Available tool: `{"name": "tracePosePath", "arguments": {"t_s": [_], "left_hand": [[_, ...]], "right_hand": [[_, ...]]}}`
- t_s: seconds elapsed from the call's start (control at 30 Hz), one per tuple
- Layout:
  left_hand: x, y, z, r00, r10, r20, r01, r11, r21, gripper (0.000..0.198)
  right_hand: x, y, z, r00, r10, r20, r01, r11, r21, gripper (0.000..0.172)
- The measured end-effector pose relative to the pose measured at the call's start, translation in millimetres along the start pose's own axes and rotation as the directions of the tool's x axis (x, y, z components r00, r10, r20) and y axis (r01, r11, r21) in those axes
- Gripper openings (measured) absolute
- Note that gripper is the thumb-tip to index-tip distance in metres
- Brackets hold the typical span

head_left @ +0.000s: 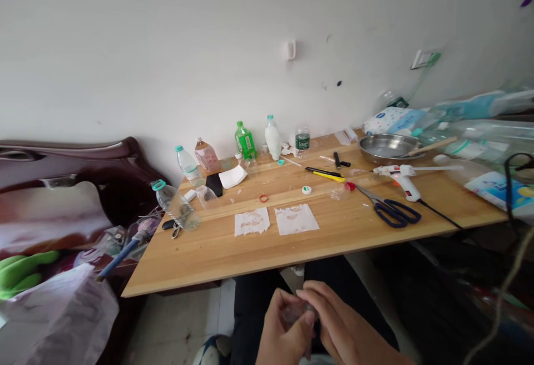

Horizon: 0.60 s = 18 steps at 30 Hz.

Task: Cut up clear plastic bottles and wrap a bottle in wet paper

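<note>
My left hand (279, 331) and my right hand (340, 320) are together over my lap, below the table's front edge. Between them is a small piece of clear plastic (293, 314), mostly covered by the fingers. Both hands are closed around it, the right fingers lying over the top. On the table (200, 259) ahead of them lie two torn squares of white paper, the left sheet (252, 221) and the right sheet (296, 219), each with brownish marks. Farther back are a red ring (263, 198) and a white cap (307, 190).
Scissors (394, 212), a glue gun (403, 180) with its cord and a metal pan (387, 147) stand at the right. A yellow utility knife (327, 174) lies mid-table. Bottles, including a green one (245, 141) and a clear one (175, 203), line the back and left.
</note>
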<state>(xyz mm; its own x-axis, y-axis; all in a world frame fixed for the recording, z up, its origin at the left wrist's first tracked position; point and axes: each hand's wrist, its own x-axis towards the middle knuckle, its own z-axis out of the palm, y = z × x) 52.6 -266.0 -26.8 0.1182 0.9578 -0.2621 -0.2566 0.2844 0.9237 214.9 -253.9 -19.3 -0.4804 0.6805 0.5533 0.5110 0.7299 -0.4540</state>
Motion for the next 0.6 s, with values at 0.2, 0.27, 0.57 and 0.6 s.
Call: {"name": "tracePosePath", "arguments": {"t_s": [0.2,0.27,0.57,0.6], "left_hand": [[-7,14,5.6,0.929,0.354,-0.108,-0.316,0.91,0.269,0.038],[-8,23,-1.7,0.88,0.469,-0.074,-0.402,0.819,0.408,0.029],[-4,48,-14.4,0.822,0.553,0.135,-0.534,0.668,0.518,0.018],[-3,48,-13.7,0.806,0.568,0.166,-0.557,0.633,0.538,0.02]], "right_hand": [[10,-8,4,0.981,0.19,-0.049,-0.172,0.951,0.257,0.042],[12,-5,1,0.939,0.341,-0.052,-0.305,0.89,0.338,0.026],[23,-4,-19,0.839,0.458,0.294,-0.525,0.54,0.658,0.04],[27,-7,-20,0.849,0.432,0.304,-0.519,0.576,0.631,0.036]]}}
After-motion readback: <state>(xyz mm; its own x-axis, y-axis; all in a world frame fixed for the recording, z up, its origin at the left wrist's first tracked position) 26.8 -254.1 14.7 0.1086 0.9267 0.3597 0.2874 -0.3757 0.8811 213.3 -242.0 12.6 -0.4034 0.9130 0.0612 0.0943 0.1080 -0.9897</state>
